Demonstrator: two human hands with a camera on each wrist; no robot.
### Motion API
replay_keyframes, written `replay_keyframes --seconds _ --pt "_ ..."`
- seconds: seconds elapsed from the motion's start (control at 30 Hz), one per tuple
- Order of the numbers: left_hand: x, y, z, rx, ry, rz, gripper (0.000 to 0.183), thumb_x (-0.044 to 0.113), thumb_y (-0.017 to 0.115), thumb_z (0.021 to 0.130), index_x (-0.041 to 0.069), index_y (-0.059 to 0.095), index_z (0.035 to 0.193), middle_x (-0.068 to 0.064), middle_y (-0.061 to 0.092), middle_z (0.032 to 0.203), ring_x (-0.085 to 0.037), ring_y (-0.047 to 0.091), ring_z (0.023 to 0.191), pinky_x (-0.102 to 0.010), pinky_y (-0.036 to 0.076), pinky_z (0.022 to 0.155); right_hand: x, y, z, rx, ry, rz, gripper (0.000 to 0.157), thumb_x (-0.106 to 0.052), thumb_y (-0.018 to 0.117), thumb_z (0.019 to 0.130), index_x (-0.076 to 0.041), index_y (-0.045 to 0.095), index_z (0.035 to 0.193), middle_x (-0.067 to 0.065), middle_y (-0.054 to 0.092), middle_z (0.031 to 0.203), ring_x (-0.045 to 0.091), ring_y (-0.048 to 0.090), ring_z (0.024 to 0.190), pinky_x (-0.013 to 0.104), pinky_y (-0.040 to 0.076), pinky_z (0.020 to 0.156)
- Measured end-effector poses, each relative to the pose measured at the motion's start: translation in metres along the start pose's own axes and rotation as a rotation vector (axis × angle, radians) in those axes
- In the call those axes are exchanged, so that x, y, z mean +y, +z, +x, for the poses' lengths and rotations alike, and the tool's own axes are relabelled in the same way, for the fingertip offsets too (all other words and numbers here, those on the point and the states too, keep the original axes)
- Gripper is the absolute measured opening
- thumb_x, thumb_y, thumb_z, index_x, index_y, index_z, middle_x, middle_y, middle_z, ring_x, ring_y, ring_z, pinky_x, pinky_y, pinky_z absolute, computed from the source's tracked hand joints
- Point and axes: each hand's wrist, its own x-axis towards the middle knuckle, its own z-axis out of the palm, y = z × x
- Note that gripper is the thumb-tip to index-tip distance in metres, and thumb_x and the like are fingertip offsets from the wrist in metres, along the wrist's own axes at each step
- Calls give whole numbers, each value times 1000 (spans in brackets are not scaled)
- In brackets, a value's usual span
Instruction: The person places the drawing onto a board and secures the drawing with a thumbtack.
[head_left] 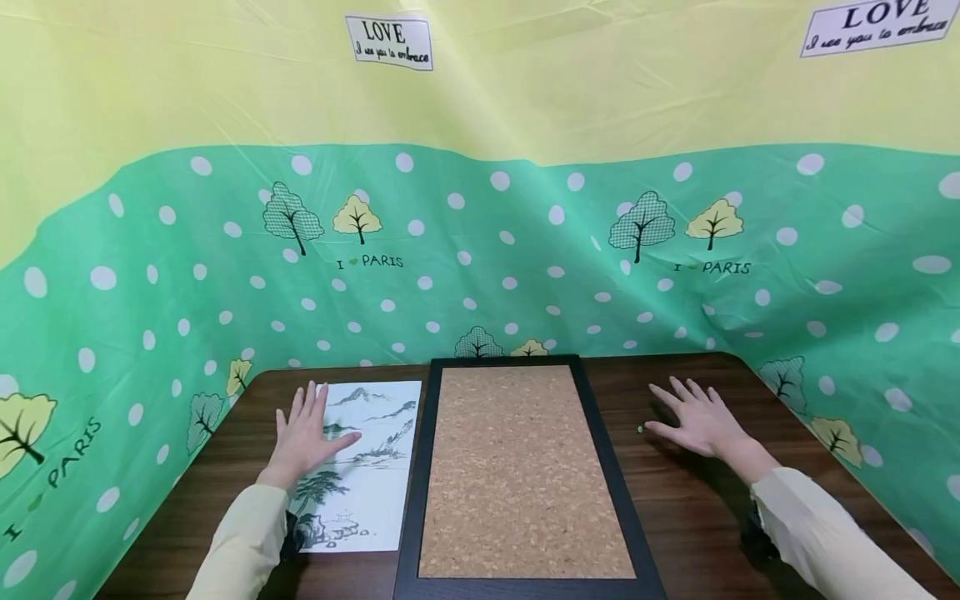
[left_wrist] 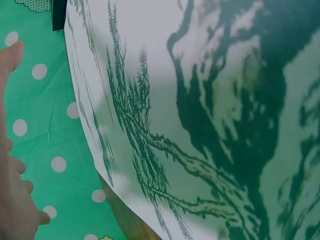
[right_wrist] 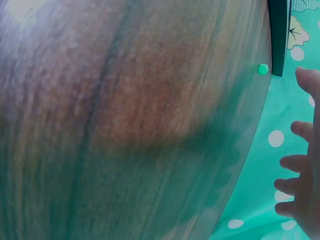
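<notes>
1. The left hand [head_left: 303,437] is spread wide, fingers straight and thumb held out, gripping nothing; it is over the left edge of the printed sheet [head_left: 386,492], and whether it touches the paper cannot be told
2. The sheet, showing mountains, trees and rocks, lies upright to the viewer, just left of the cork board [head_left: 517,471]
3. The board, in a black frame [head_left: 611,467], lies between the two hands
4. The right hand [head_left: 701,423] is also spread wide and holds nothing, well right of the board, its thumb near a small green round piece [head_left: 641,429] on the dark wooden table [head_left: 690,533]
5. A dotted green and yellow cloth [head_left: 517,267] hangs behind the table
</notes>
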Motion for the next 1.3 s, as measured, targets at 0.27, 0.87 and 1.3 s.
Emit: replay_keyframes --seconds 0.27,0.87,1.3 --pt "-4 -4 -3 13 -28 -54 100 56 60 77 -4 13 142 -34 14 142 -54 9 127 -66 8 97 -2 -1 -1 39 -7 48 75 -55 51 84 2 41 132 33 41 128 51 37 115 61 29 92" --pt "-24 -10 -21 -156 -219 -244 103 56 61 76 -13 14 138 -38 19 138 -54 19 123 -64 25 94 -10 8 -2 25 47 312 63 -41 54 88 8 44 126 32 47 123 48 43 111 57 36 86" --pt "-33 -16 -25 -214 -314 -221 103 56 64 74 -18 22 132 -42 28 130 -54 30 117 -60 33 90 -13 12 4 32 62 587 34 -17 59 87 7 56 111 9 61 90 20 56 80 33 46 65"
